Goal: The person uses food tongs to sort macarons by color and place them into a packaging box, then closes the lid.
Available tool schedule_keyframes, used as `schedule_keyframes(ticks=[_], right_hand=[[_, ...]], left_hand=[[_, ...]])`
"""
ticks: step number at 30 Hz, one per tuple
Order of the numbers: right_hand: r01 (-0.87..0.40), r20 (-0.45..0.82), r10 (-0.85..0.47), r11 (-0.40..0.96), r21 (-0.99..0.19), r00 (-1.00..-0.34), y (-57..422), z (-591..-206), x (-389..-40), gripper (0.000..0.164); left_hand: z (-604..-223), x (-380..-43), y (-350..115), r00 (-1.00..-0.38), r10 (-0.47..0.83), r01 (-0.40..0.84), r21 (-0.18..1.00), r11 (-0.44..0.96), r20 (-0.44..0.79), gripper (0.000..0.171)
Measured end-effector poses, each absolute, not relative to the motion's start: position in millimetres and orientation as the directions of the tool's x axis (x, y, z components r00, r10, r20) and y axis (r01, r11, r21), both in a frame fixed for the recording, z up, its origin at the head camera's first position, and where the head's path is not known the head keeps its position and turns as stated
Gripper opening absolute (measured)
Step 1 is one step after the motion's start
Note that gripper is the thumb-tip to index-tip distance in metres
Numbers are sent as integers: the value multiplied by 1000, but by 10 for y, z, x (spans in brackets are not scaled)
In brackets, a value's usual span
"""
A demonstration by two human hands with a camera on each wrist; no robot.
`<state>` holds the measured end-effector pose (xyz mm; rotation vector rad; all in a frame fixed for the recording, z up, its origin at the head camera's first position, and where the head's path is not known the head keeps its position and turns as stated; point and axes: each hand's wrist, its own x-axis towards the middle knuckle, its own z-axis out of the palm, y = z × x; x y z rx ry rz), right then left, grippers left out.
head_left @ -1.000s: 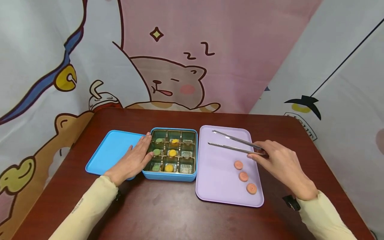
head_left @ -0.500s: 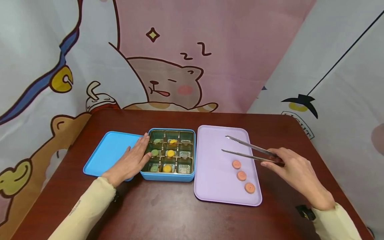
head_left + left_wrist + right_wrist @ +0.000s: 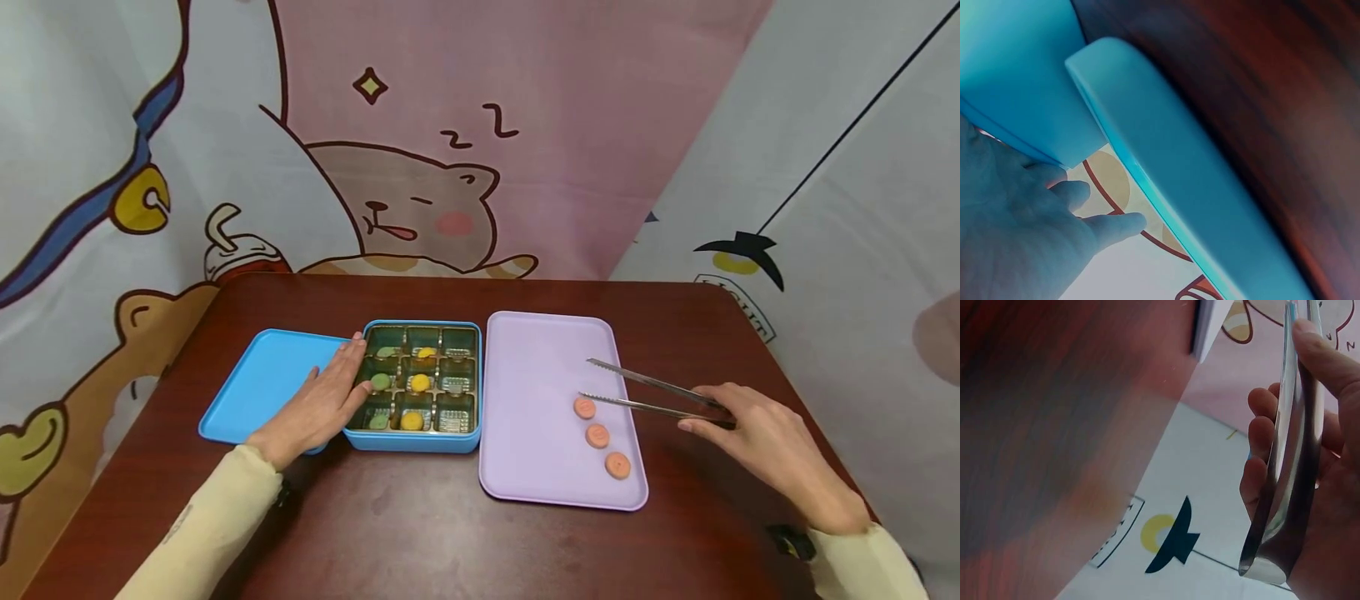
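My left hand (image 3: 318,404) rests with straight fingers against the left side of a blue box (image 3: 412,442). Inside it, a gold divided insert (image 3: 457,367) holds green discs (image 3: 381,382) in the left column and yellow discs (image 3: 420,382) in the middle one; the right column's compartments are bare. My right hand (image 3: 780,454) grips metal tongs (image 3: 1297,456), thumb on one arm and fingers round the other. The tongs' tips are spread over the right part of a lilac tray (image 3: 532,467), the nearer tip overlapping the farthest of three pink discs (image 3: 584,408).
A blue lid (image 3: 255,387) lies left of the box, partly behind my left hand. Box and tray stand side by side on the dark red-brown table (image 3: 405,517). A printed cartoon curtain (image 3: 562,167) hangs behind the table.
My right hand has moved right and toward me with the tongs, their tips going from the tray's far middle to near the pink discs. My left hand stays at the box.
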<state>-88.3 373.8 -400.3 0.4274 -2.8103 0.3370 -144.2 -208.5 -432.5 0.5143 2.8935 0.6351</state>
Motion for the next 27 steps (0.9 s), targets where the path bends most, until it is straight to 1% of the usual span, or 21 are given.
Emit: schedule_keyframes(ticks=[8,18,22,27], right_hand=[[-316,234,-275,935,-159,-933,3841,-3999,-876,50],[-308,160,-287,943,-129,-945,3841,-3994,-922,53],[-313,163,-293,943,-112,-942,3823,-4028,-934,52],[-329,204,-304,939,-103,-931,3795,-4059,-940,51]], left_hand=[[-4315,-1453,-2138,-935,348,289,425,858,-67,72],[-4308,-1477,-2144,-934,351,292,431,854,-62,72],[-4313,-1473,-2125,-933,354,292,428,855,-70,72],[-4332,-1459,-2101,-931,359,300,425,854,-64,72]])
